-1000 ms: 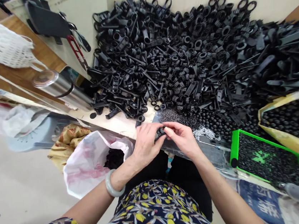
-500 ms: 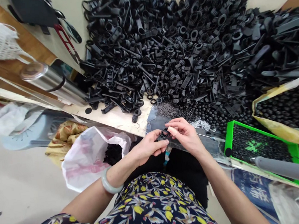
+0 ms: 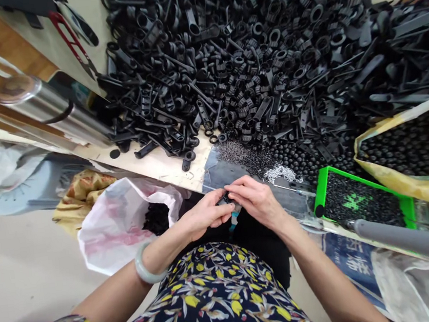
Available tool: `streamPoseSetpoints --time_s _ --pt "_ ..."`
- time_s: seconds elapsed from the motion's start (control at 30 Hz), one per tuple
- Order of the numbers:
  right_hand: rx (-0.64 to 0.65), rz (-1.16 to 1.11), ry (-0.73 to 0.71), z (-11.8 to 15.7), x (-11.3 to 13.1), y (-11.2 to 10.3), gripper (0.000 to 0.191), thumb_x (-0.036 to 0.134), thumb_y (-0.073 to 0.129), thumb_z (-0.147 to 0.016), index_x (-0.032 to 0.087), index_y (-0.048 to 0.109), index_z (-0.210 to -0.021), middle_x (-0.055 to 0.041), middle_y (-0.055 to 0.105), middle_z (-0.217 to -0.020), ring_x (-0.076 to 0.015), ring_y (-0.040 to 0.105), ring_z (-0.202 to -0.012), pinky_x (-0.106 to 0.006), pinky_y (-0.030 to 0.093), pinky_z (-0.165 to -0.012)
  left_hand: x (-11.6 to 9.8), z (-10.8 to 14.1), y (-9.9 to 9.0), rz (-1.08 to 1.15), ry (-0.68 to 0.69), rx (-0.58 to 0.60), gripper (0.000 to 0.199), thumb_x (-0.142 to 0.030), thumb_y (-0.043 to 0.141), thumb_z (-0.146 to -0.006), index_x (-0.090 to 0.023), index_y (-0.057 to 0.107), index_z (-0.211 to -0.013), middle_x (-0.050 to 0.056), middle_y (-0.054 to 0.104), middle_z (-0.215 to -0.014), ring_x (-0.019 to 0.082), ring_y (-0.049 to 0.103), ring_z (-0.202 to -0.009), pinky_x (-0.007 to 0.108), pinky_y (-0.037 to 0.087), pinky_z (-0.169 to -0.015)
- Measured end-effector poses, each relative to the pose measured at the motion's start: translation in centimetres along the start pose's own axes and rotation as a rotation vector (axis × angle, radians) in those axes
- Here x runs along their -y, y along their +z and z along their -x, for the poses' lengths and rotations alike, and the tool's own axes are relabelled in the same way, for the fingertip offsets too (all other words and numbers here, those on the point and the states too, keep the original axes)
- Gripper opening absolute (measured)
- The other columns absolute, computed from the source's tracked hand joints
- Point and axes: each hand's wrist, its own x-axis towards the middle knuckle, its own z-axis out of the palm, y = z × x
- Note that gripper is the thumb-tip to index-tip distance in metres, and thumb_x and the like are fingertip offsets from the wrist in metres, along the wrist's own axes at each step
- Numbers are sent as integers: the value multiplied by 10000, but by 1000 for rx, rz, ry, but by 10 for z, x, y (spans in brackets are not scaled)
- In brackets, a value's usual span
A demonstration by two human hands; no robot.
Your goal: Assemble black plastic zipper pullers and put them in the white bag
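Observation:
A small black plastic part point(image 3: 225, 198) sits between my two hands, just off the front edge of the bench; fingers cover most of it. My left hand point(image 3: 209, 212) grips it between thumb and fingers from the left. From the other side my right hand point(image 3: 253, 198) is closed on the same part, fingertips pressed against it. Beyond my hands lie a small heap of silvery pins point(image 3: 283, 174) and a scatter of tiny grey pieces point(image 3: 233, 154). A thin metal rod-like tool point(image 3: 294, 189) rests to the right of my right hand.
A large pile of black plastic parts point(image 3: 242, 65) covers the bench behind. At right stand a green tray point(image 3: 320, 190) of small black pieces and a yellow bag point(image 3: 410, 175) of black balls. On the left are a steel flask point(image 3: 53, 109) and an open white sack point(image 3: 107, 235).
The view has shifted slightly, so the bench things sit further left and higher. My right fingers have closed in further over the black part, which shows less now.

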Motion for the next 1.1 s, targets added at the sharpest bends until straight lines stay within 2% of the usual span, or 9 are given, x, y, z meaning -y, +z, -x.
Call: streamPoseSetpoints --time_s 0.2,0.33,0.43,0.5,0.57,0.67,0.83,0.97,1.1 --pt "-40 -40 35 7 10 16 286 272 517 -1077 253 713 -1284 -87 695 -1121 -169 702 -992 -299 602 -854 11 5 0 13 8 -76 470 -426 757 -828 -172 549 -1163 -94 440 -663 51 344 -505 188 162 -444" --pt "-140 -92 190 13 7 -2 278 312 611 -1038 274 703 -1298 -78 670 -1212 -148 690 -880 -306 589 -826 0 3 -7 5 58 -113 456 -488 773 -811 -181 552 -1065 -88 430 -699 53 339 -530 196 204 -468" --pt "-248 74 313 10 -3 -22 225 341 605 -1038 262 739 -1200 -66 676 -1126 -142 645 -776 -303 555 -733 -13 -6 -18 -71 126 -187 371 -485 710 -867 -199 548 -1040 -80 441 -696 71 353 -531 209 219 -479" --pt "-241 219 322 2 -11 -30 213 344 576 -1052 248 752 -1124 -54 683 -1045 -144 630 -761 -297 525 -708 -21 -16 -24 -233 237 -268 267 -430 674 -890 -206 559 -979 -65 472 -692 94 396 -559 224 268 -512" --pt "-175 343 284 -9 -18 -31 223 344 551 -1064 239 746 -1091 -46 687 -1020 -143 632 -766 -291 500 -703 -29 -26 -27 -503 354 -393 201 -371 672 -880 -208 558 -857 -48 502 -683 121 444 -608 245 313 -568" --pt "-54 521 201 -27 -26 -26 245 336 518 -1079 230 735 -1041 -47 680 -989 -161 643 -826 -292 464 -703 -38 -42 -27 -912 406 -535 226 -352 670 -890 -211 564 -748 -26 545 -651 157 497 -630 277 317 -606" --pt "22 644 153 -38 -31 -20 252 311 500 -1088 216 716 -1000 -56 672 -964 -181 643 -890 -299 443 -721 -34 -65 -25 -1282 450 -526 154 -359 639 -951 -235 706 -891 49 699 -754 229 622 -690 306 315 -618" --pt "-1 511 167 -30 -24 -21 255 325 494 -1091 223 724 -1047 -55 685 -990 -172 658 -883 -292 466 -729 -30 -71 -29 -1293 466 -523 184 -364 615 -972 -229 713 -894 50 692 -743 222 611 -679 306 314 -618" --pt "-127 189 250 -22 -14 -15 251 334 508 -1079 239 728 -1154 -57 698 -1010 -156 647 -798 -297 506 -736 -33 -65 -32 -972 477 -482 276 -416 620 -962 -193 665 -805 7 627 -699 168 548 -657 274 347 -621"
